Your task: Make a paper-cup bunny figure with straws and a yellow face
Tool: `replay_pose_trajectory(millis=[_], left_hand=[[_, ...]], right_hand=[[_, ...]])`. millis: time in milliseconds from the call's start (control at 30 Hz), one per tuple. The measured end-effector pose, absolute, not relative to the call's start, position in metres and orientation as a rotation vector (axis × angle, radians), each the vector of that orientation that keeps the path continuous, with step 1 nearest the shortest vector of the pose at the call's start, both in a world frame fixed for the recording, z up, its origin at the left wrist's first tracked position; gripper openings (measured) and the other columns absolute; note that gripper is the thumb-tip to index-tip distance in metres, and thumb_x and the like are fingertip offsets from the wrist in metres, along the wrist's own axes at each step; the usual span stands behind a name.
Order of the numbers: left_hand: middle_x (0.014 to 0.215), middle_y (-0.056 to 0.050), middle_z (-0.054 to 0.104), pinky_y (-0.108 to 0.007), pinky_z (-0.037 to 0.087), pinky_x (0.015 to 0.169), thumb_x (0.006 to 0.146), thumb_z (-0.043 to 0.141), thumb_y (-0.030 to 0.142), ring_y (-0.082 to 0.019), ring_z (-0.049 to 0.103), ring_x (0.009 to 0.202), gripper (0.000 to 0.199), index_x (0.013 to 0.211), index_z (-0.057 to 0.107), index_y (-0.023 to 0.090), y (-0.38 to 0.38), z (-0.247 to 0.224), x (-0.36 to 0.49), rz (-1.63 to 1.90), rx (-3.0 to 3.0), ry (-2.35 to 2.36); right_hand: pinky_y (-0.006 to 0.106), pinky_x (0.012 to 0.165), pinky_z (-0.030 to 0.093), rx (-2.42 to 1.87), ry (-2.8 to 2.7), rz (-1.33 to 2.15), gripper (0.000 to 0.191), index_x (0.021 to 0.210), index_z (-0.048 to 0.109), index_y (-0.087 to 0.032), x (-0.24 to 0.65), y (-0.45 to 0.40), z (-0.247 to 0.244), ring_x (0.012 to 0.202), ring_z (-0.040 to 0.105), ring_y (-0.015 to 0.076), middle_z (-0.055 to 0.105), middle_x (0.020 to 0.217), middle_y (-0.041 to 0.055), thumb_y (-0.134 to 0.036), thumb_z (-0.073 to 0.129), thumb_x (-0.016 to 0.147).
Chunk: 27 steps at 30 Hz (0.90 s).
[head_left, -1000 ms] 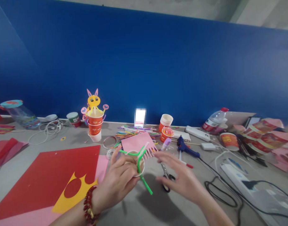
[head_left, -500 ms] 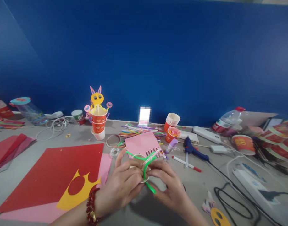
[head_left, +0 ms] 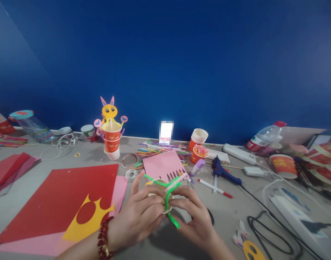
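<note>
My left hand (head_left: 143,209), a red bead bracelet at its wrist, is closed around a paper cup (head_left: 160,181) whose open rim faces me. Bright green pipe cleaners (head_left: 167,198) stick out across that rim, one bent over it and pointing down toward me. With its fingers curled at the cup's right edge, my right hand (head_left: 194,213) pinches the bent green pipe cleaner. Most of the cup's body is hidden behind my fingers. Just beyond the cup lies a pink paper sheet (head_left: 164,165) on a pile of coloured pipe cleaners (head_left: 149,148).
Red paper (head_left: 59,195) and a yellow cut-out sheet (head_left: 86,220) lie left. A decorated cup stack (head_left: 112,141) stands behind. To the right are a blue glue gun (head_left: 222,171), a red-and-white marker (head_left: 215,188), a power strip (head_left: 298,220) and a bottle (head_left: 265,139).
My right fingers have shifted slightly at the cup's rim. The green pipe cleaners sit almost as before, and both hands keep their hold. The view has moved a little.
</note>
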<state>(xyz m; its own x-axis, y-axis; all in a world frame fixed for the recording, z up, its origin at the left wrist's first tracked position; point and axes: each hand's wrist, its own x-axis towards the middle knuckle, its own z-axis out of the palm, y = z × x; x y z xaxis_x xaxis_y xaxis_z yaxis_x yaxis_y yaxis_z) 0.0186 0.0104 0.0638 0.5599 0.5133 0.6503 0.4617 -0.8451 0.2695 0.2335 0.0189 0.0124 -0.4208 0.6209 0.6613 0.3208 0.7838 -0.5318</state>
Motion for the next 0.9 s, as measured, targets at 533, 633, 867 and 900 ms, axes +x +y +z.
replay_pose_trajectory(millis=[533, 633, 867, 900], left_hand=[[0.092, -0.001, 0.074, -0.048, 0.003, 0.122, 0.087, 0.052, 0.005, -0.017, 0.062, 0.106, 0.016, 0.091, 0.056, 0.02, 0.009, 0.063, 0.017, 1.168, 2.671, 0.697], [0.092, -0.001, 0.074, -0.049, 0.002, 0.122, 0.088, 0.052, 0.007, -0.018, 0.062, 0.108, 0.015, 0.092, 0.056, 0.02, 0.011, 0.062, 0.016, 1.139, 2.682, 0.66], [0.088, 0.001, 0.074, -0.05, 0.005, 0.122, 0.09, 0.052, 0.009, -0.017, 0.062, 0.105, 0.013, 0.093, 0.055, 0.022, 0.012, 0.059, 0.015, 1.153, 2.644, 0.618], [0.088, 0.001, 0.074, -0.052, 0.004, 0.122, 0.09, 0.052, 0.009, -0.017, 0.062, 0.105, 0.013, 0.092, 0.055, 0.022, 0.012, 0.059, 0.015, 1.161, 2.623, 0.619]], right_hand=[[0.047, 0.108, 0.042, -0.702, -1.608, 1.255, 0.063, 0.139, 0.048, -0.031, 0.228, 0.018, -0.009, 0.128, 0.053, 0.0311, 0.053, 0.141, 0.0111, -0.055, 0.068, 0.084], [0.048, 0.11, 0.039, -0.672, -1.598, 1.333, 0.061, 0.135, 0.053, -0.032, 0.228, 0.017, -0.012, 0.13, 0.052, 0.0313, 0.056, 0.14, 0.01, -0.052, 0.072, 0.081], [0.046, 0.112, 0.038, -0.764, -1.749, 1.081, 0.068, 0.142, 0.045, -0.032, 0.232, 0.015, -0.016, 0.135, 0.047, 0.0301, 0.05, 0.146, 0.0108, -0.046, 0.073, 0.082], [0.047, 0.112, 0.039, -0.774, -1.78, 1.031, 0.065, 0.14, 0.048, -0.031, 0.232, 0.015, -0.017, 0.133, 0.049, 0.0306, 0.053, 0.144, 0.0109, -0.046, 0.073, 0.082]])
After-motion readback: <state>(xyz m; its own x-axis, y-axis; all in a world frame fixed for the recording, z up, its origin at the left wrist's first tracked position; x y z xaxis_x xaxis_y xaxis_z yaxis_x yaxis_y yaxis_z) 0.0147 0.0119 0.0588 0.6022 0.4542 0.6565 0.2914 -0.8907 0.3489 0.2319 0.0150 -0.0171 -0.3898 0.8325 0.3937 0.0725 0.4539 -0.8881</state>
